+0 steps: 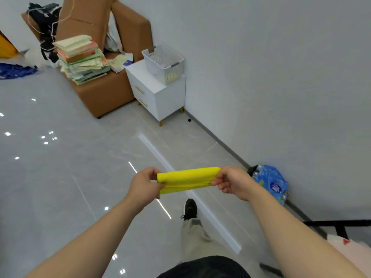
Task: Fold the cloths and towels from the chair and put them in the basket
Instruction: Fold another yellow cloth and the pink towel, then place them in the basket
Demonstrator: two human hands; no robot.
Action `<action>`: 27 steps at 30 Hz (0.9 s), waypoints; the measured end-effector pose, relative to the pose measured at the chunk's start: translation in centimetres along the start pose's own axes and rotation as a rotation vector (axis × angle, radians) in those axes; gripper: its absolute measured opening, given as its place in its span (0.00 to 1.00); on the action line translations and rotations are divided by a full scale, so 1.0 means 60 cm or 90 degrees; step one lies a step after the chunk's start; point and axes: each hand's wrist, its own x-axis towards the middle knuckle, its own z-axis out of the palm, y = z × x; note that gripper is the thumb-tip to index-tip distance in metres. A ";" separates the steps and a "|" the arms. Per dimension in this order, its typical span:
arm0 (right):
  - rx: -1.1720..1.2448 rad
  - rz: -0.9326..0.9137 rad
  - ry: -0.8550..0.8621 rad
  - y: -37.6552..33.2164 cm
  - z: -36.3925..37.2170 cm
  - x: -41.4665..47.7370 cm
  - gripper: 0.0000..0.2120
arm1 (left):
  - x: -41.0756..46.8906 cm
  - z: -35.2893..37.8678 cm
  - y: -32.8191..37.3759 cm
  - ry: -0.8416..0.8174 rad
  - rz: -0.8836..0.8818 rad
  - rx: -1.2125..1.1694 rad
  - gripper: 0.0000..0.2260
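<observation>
- The folded yellow cloth (187,178) is held in the air in front of the person, above the glossy tiled floor (60,177) and well apart from the chair and the basket.
- Its long axis runs from side to side across the view, and the right end sits slightly higher than the left. It is a narrow folded band; layered edges show along the lower front.
- The left hand (145,184) pinches the cloth's left end, thumb on top and fingers curled beneath.
- The right hand (233,181) pinches the right end in the same way, its other fingers loosely curled below the cloth.
- The brown chair (104,97) stands at upper left, with a leaning stack of folded cloths (82,59) in pale green, cream and orange on its seat.
- Dark garments (44,27) hang over the chair's far arm.
- The white perforated basket (163,64) sits on a white bedside cabinet (160,97) just beside the chair, against the wall; something yellow shows through its holes.
- A blue plastic bag (273,183) lies at the foot of the wall, right of the hands.
- A black shoe (190,208) shows on the floor below the cloth.
</observation>
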 end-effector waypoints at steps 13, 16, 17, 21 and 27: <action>-0.153 0.010 0.005 -0.533 0.034 0.354 0.11 | 0.502 -0.079 0.301 0.054 -0.185 -0.318 0.07; -0.161 -0.001 0.010 -0.637 0.064 0.458 0.06 | 0.643 -0.107 0.326 0.046 -0.161 -0.295 0.09; -0.166 -0.009 0.010 -0.671 0.075 0.491 0.06 | 0.689 -0.118 0.331 0.038 -0.138 -0.261 0.06; -0.255 -0.029 0.012 -0.807 0.121 0.601 0.12 | 0.867 -0.169 0.381 -0.010 -0.067 -0.088 0.06; -0.467 -0.137 0.019 -1.018 0.167 0.768 0.21 | 1.111 -0.225 0.486 -0.100 0.066 0.144 0.18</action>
